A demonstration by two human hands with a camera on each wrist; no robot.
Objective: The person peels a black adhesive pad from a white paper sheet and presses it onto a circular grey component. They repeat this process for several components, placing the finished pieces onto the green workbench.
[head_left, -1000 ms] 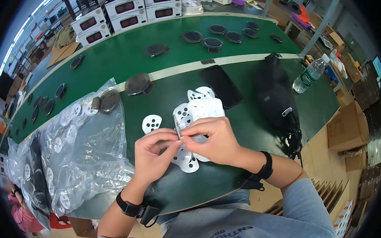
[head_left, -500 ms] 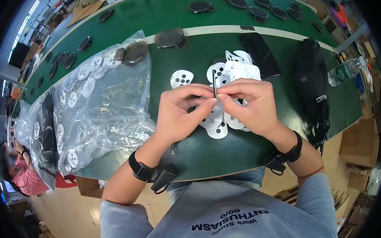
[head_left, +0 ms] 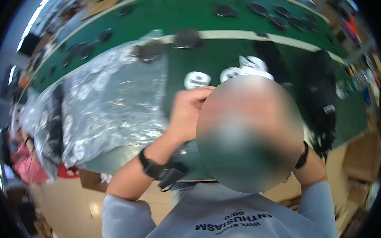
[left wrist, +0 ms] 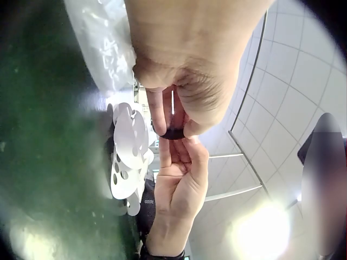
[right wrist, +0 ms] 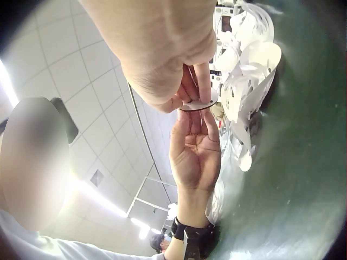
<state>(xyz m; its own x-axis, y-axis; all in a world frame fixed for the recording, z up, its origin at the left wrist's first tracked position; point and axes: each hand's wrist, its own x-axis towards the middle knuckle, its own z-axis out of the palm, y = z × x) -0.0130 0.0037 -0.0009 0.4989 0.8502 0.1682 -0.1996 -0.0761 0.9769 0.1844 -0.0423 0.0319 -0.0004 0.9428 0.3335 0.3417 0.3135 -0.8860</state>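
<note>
Between both hands is a thin round disc, showing a dark edge (left wrist: 174,134) in the left wrist view and a white face (right wrist: 198,106) in the right wrist view. The left hand (head_left: 186,112) pinches one side with thumb and fingers; the right hand (left wrist: 181,187) pinches the opposite side, fingertips nearly meeting. A blurred round patch hides the disc and most of the right hand in the head view. White pieces with holes (right wrist: 255,70) are heaped beyond the hands, and a single white piece (head_left: 197,80) lies left of the heap.
A clear plastic bag (head_left: 117,110) with white pieces covers the table's left part. Dark round parts (head_left: 187,39) stand farther back. On the right lie a black phone (head_left: 273,63), a black pouch (head_left: 318,95) and a bottle (head_left: 348,86).
The head view has swung, so the table and hands appear farther right and are blurred. Both hands remain together at the disc.
</note>
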